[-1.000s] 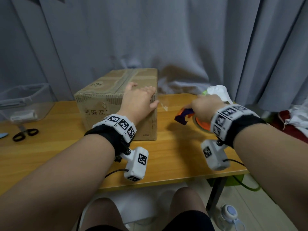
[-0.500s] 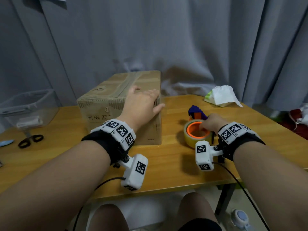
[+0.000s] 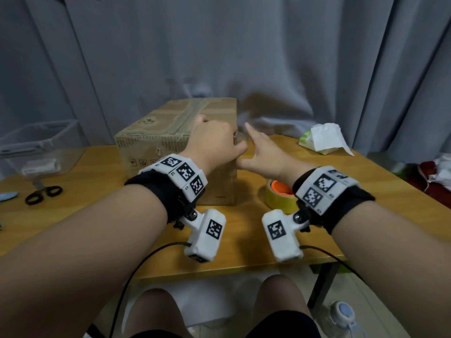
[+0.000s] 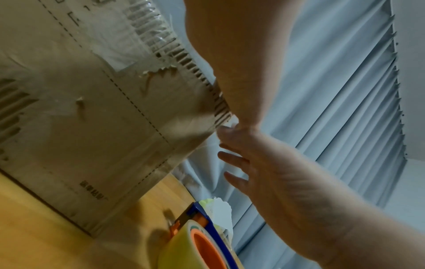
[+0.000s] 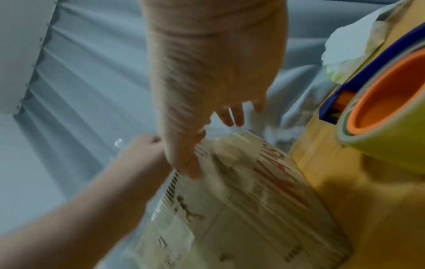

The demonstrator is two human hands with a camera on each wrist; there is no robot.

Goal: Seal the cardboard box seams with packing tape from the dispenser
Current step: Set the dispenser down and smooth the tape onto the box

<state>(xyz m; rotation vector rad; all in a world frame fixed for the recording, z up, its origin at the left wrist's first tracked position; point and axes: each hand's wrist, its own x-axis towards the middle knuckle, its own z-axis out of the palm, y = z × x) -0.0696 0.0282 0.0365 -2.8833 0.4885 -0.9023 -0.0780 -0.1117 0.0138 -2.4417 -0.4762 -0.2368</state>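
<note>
A brown cardboard box with old tape along its top seam stands at the back of the wooden table. My left hand rests on the box's top near the right edge, thumb stretched toward the corner. My right hand is open beside that corner, fingers straight and spread, its thumb touching the box edge by the left thumb. The tape dispenser, a yellow roll on an orange core with a blue frame, lies on the table unheld, partly hidden behind my right wrist.
A clear plastic bin and black scissors are at the table's left. A tissue pack lies at the back right. Grey curtains hang close behind the box. A bottle stands on the floor by the table leg.
My right hand set the tape dispenser down on the table, let go of it, and moved up and left to the box's top right corner. The left hand stayed on the box.
</note>
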